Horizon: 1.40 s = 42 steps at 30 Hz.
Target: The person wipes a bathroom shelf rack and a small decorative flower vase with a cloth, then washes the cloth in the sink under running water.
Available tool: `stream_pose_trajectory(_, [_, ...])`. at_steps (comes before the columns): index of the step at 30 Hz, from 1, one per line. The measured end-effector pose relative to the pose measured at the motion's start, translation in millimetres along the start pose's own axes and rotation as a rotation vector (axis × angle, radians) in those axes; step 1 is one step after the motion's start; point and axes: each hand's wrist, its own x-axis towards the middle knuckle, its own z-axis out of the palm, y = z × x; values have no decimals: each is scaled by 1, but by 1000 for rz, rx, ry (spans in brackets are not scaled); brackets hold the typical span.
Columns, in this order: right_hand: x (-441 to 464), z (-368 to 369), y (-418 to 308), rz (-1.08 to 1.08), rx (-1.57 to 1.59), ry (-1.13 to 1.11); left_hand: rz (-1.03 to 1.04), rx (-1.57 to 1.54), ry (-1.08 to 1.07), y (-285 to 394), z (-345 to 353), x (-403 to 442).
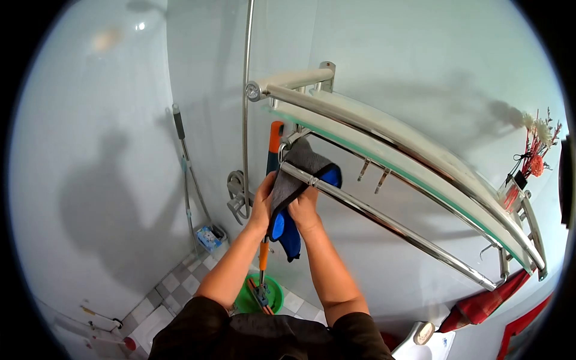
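A grey cloth (307, 157) with a blue underside and dark edging hangs over the left end of the lower chrome towel bar (390, 223). My left hand (262, 203) grips the cloth's left edge, its fingers partly hidden by the fabric. On the other side, my right hand (305, 210) holds the cloth from beneath, just under the bar, its fingertips covered. Blue folds droop between and below both hands. Right behind the cloth stands a mop handle (275, 138) with orange and dark sections.
A glass shelf (408, 162) with chrome rails spans the right, with flowers (536, 161) at its far end. A green basin (275, 295) is on the tiled floor below. A shower hose (245, 108) and tap (238, 192) are left; a long-handled tool (186, 162) leans in the corner.
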Motion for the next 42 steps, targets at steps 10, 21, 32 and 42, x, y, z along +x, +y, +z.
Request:
stream_pose_trajectory(10, [42, -21, -1, -24, 188, 41, -17, -148, 53, 4, 6, 16])
stream_pose_trajectory(21, [61, -36, -18, 94, 320, -130, -80, -246, 54, 2, 17, -6])
stream_pose_trajectory(32, [9, -26, -36, 821, 1020, 81, -34, 9, 16, 15, -13, -34])
stream_pose_trajectory(42, [-13, -32, -38, 803, 1108, 170, 6, 603, -576, 4, -10, -96])
